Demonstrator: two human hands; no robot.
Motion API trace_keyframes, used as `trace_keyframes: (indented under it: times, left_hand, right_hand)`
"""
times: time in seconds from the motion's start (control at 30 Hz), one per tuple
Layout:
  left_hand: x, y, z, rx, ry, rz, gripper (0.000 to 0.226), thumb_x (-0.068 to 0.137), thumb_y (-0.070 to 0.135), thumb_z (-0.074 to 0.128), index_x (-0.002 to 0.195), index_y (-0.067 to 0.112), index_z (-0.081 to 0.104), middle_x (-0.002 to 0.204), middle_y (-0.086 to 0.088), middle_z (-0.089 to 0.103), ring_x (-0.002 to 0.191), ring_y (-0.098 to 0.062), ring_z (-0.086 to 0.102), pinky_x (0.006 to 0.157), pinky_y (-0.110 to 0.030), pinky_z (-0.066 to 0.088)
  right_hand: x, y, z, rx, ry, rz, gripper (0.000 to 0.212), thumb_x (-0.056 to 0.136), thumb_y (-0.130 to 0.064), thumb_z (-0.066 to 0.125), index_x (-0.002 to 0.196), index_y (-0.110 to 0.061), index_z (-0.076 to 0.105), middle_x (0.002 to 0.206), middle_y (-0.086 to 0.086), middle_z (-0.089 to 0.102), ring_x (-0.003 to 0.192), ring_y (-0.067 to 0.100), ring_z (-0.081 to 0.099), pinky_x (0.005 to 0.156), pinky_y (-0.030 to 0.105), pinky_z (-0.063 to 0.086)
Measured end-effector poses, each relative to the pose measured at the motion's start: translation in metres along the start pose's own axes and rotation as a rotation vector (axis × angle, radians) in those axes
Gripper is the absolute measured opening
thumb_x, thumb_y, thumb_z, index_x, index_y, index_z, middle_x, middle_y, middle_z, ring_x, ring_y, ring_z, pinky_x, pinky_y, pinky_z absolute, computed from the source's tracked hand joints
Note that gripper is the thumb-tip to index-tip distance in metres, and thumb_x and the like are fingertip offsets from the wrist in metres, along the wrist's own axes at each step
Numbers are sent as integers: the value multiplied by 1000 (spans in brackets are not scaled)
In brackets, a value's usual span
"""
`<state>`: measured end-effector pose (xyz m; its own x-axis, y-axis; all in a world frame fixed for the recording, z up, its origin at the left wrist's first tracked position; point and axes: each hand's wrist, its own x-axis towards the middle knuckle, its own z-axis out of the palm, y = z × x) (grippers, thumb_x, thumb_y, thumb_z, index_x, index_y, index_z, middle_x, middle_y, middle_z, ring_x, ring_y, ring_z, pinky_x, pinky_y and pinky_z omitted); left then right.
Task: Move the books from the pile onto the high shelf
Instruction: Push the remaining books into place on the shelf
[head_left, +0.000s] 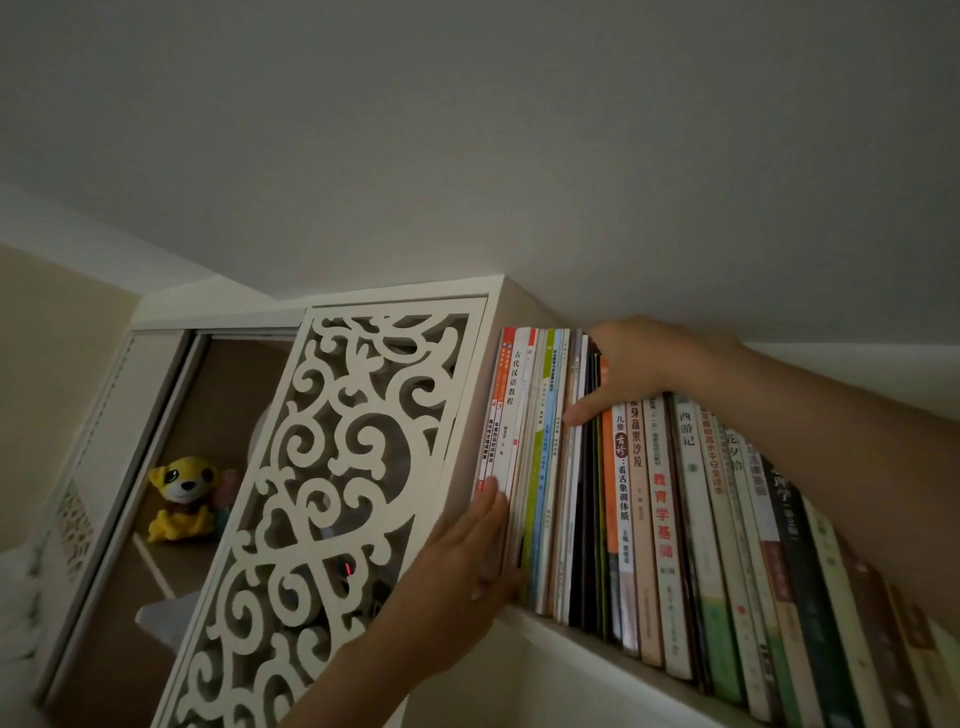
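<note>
A row of upright books (644, 499) fills the high shelf (582, 636) just under the ceiling. At its left end stands a bunch of thin books (540, 447) with red, white, green and blue spines. My left hand (467, 566) presses with straight fingers against the lower spines of that bunch. My right hand (628, 369) reaches over the tops of the books, its fingers hooked behind them and its thumb lying across the dark spines. The pile of books is out of view.
A white carved lattice panel (332, 493) stands directly left of the books. Behind it an open brown cabinet holds a yellow plush dog (182, 493). The grey ceiling (519, 156) is close above the book tops.
</note>
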<state>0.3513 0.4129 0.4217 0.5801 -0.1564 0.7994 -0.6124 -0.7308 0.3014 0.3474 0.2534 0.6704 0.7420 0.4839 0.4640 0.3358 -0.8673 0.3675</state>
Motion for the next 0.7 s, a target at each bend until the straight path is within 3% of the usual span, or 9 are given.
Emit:
trace_keyframes:
  times: [0.07, 0.13, 0.2, 0.27, 0.37, 0.5, 0.7]
  left_hand:
    - [2, 24, 0, -32, 73, -38, 73, 94, 44, 49, 149, 39, 0, 153, 25, -10, 144, -2, -6, 120, -39, 13]
    - [8, 50, 7, -7, 83, 15, 77, 94, 50, 44, 149, 40, -10, 153, 23, -26, 142, -5, -25, 118, -39, -3]
    - [19, 66, 21, 32, 93, 71, 79, 95, 56, 35, 147, 35, -21, 148, 19, -38, 136, -5, -38, 116, -41, -13]
    - [29, 70, 30, 51, 110, 60, 80, 95, 58, 27, 144, 30, -29, 145, 15, -45, 134, -8, -42, 118, -46, -12]
    - [32, 66, 36, 52, 95, 61, 94, 87, 70, 30, 142, 27, -34, 143, 13, -48, 133, -12, -44, 117, -49, -14]
    - [28, 69, 38, 79, 64, 79, 128, 68, 82, 50, 136, 26, -42, 140, 9, -53, 128, -14, -51, 110, -47, -23]
    - [32, 55, 36, 174, 59, 92, 122, 65, 87, 38, 141, 27, -37, 144, 9, -47, 134, -18, -43, 110, -58, -20]
  right_hand:
    - [-10, 4, -6, -104, 42, 40, 69, 56, -79, 68, 100, -26, 61, 91, -6, 71, 76, 9, 68, 69, 28, 55]
    - [-23, 13, -14, -77, 61, 43, 83, 57, -78, 67, 117, -22, 60, 106, -4, 71, 87, 12, 69, 76, 30, 55]
    - [-37, 23, -23, -13, -17, 31, 76, 58, -72, 72, 117, -25, 63, 101, -9, 72, 84, 7, 70, 78, 30, 56]
    - [-47, 29, -22, 14, -81, 24, 57, 58, -68, 76, 101, -30, 67, 87, -11, 73, 73, 2, 69, 73, 27, 57]
    - [-54, 33, -9, 114, -48, 10, 49, 60, -59, 80, 96, -33, 62, 87, -11, 71, 74, 1, 68, 68, 23, 54]
    - [-54, 36, 1, 132, 28, 0, 49, 62, -60, 79, 98, -32, 60, 89, -11, 70, 76, 2, 67, 69, 24, 54]
    - [-58, 29, 10, 66, 143, 34, 61, 58, -69, 75, 102, -30, 62, 92, -11, 69, 78, 6, 65, 74, 33, 56]
